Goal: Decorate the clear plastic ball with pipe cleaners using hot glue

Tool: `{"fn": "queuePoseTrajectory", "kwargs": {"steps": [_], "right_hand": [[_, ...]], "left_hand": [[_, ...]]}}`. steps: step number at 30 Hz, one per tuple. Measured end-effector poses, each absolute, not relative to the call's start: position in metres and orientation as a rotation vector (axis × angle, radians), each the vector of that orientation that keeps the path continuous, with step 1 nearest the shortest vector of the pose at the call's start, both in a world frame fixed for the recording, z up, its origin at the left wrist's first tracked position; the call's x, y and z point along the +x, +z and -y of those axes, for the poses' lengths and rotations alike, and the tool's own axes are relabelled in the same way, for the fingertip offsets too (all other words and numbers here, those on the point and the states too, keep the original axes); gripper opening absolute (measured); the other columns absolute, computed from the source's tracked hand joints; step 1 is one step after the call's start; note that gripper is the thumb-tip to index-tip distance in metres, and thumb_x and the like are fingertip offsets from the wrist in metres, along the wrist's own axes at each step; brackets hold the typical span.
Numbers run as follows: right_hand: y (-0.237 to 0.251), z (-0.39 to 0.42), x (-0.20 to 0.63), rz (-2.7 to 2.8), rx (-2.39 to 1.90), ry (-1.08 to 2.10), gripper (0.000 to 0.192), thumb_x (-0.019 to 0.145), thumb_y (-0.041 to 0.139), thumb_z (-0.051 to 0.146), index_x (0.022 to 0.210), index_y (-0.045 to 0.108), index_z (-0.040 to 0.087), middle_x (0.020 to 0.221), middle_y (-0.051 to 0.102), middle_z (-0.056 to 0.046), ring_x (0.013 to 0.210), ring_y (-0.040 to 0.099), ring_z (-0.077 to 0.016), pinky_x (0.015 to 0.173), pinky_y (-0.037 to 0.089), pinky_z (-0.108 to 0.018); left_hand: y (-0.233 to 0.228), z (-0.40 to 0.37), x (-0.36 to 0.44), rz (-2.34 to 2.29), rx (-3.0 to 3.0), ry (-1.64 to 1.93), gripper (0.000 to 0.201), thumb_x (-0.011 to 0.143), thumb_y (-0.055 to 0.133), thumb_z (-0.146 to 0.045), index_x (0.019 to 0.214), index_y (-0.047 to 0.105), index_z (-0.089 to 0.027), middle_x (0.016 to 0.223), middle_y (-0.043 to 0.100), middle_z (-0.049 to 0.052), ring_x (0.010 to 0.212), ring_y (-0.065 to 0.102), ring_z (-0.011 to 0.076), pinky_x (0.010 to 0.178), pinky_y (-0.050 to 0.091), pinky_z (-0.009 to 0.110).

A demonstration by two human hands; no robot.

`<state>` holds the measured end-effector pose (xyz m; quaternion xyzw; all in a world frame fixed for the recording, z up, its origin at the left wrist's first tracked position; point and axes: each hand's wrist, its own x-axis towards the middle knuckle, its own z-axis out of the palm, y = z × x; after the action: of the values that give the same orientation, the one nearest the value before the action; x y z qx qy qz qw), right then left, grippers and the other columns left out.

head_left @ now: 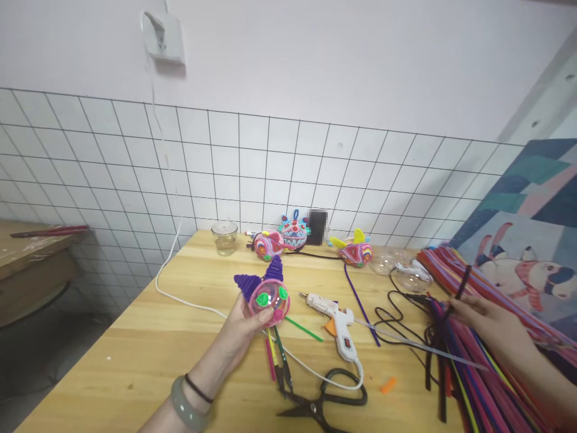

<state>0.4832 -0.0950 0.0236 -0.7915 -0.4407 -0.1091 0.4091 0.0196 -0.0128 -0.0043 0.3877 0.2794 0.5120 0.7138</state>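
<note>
My left hand (pixel 241 328) is closed around a clear ball (pixel 271 296) above the table. The ball has a pink pipe-cleaner rim, green eyes, a pink nose and two purple pointed ears. At the right, my right hand (pixel 487 322) pinches a dark pipe cleaner (pixel 463 281) that rises from its fingertips. Under that hand lies a pile of colourful pipe cleaners (pixel 473 367), with several dark ones along its left edge. A white glue gun (pixel 336 319) with a long clear glue stick rests between my hands.
Black scissors (pixel 314 409), pens (pixel 278 364) and an orange scrap (pixel 387 385) lie in front. Behind stand a glass cup (pixel 225 239), decorated balls (pixel 293 233) and clear ball shells (pixel 383 263). A white cord (pixel 193 300) and a black cable (pixel 392 316) cross the table.
</note>
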Motion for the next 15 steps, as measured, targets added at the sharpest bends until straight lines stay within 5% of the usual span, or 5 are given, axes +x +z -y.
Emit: {"fn": "queuePoseTrajectory", "kwargs": {"steps": [5, 12, 15], "right_hand": [[0.061, 0.084, 0.433, 1.139, -1.767, -0.141, 0.035, 0.071, 0.054, 0.047, 0.090, 0.065, 0.020, 0.080, 0.073, -0.009, 0.085, 0.069, -0.0295, 0.083, 0.052, -0.039], [0.081, 0.058, 0.320, 1.884, -1.461, -0.284, 0.027, 0.094, 0.043, 0.030, 0.108, 0.063, 0.019, 0.102, 0.070, -0.012, 0.094, 0.065, -0.0241, 0.082, 0.049, -0.036], [0.074, 0.050, 0.278, 2.095, -1.251, -0.361, 0.022, 0.095, 0.045, 0.027, 0.101, 0.064, 0.019, 0.092, 0.073, -0.009, 0.081, 0.069, -0.0215, 0.071, 0.051, -0.032]], "left_hand": [[-0.003, 0.017, 0.020, -0.618, 0.809, 1.090, 0.050, 0.066, 0.080, -0.024, 0.110, 0.058, -0.020, 0.111, 0.068, 0.012, 0.096, 0.067, 0.0290, 0.081, 0.054, 0.043], [-0.008, 0.017, 0.019, -0.622, 0.786, 1.055, 0.053, 0.065, 0.082, -0.030, 0.110, 0.055, -0.019, 0.106, 0.069, 0.012, 0.088, 0.069, 0.0260, 0.079, 0.056, 0.043], [-0.010, 0.016, 0.018, -0.590, 0.806, 1.046, 0.056, 0.066, 0.081, -0.032, 0.113, 0.055, -0.020, 0.110, 0.068, 0.012, 0.090, 0.069, 0.0252, 0.079, 0.056, 0.040]]}}
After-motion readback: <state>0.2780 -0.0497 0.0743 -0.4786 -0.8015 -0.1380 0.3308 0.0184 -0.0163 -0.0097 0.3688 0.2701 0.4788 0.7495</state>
